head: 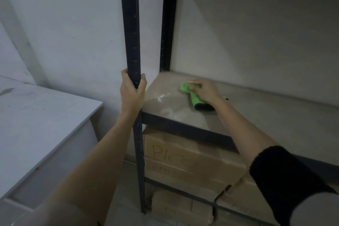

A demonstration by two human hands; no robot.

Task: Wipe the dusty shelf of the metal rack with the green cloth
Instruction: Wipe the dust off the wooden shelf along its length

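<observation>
Left hand (pixel 132 91) wrapped around the front post (pixel 130 24) of the metal rack, thumb on one side, fingers on the other, arm stretched up and forward. Right hand (pixel 202 91) palm down on the shelf (pixel 256 108), fingers curled over the green cloth (pixel 192 95) and pressing it flat against the board; forearm reaches in from the lower right, a black sleeve (pixel 286 176) pushed up near the elbow. Cloth lies near the shelf's left end, its dark edge pointing toward the front. Pale dust smears (pixel 168 104) show on the board just left of the cloth. Cardboard boxes (pixel 187 158) sit on the level below. A white table (pixel 36 115) stands left of the rack.
</observation>
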